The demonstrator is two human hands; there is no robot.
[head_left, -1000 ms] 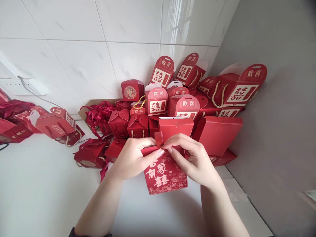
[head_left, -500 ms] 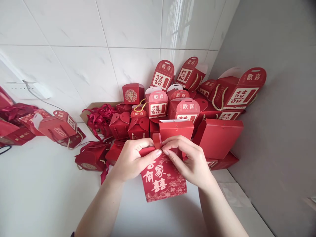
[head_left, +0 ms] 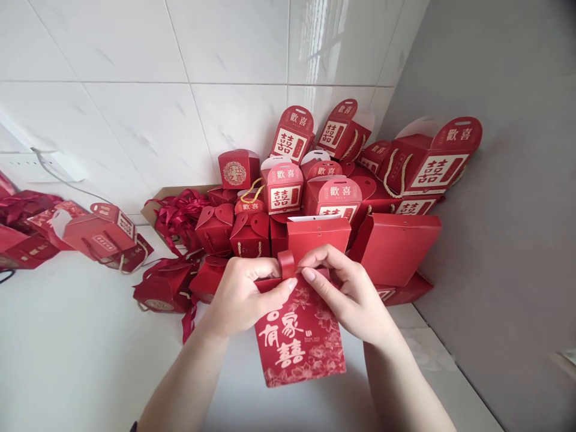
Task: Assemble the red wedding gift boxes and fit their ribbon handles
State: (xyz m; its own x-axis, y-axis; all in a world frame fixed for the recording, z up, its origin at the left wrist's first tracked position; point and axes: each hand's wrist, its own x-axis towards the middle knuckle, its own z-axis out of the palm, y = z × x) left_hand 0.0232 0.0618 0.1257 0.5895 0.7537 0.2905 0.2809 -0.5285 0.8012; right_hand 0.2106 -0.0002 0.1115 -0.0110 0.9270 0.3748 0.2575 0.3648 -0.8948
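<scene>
A red box (head_left: 299,342) with pale lettering and flower print hangs upright between my hands, above the white table. A looped red strap (head_left: 286,264) rises from its top edge. My left hand (head_left: 252,294) grips the top of the box beside the strap, thumb on the front face and fingers behind. At the strap's right side, the thumb and index finger of my right hand (head_left: 344,288) are pinched together; whatever lies between these fingertips is too small to make out.
Many red gift boxes (head_left: 285,189) are piled against the tiled wall, with two plain red boxes (head_left: 400,249) near my hands. A carton of red ribbons (head_left: 182,216) and more boxes (head_left: 103,234) lie left. A grey panel (head_left: 490,180) stands right.
The held box appears slightly lower and larger, showing more of its front. My right fingertips have shifted a little right, away from my left thumb. The whole view has shifted slightly.
</scene>
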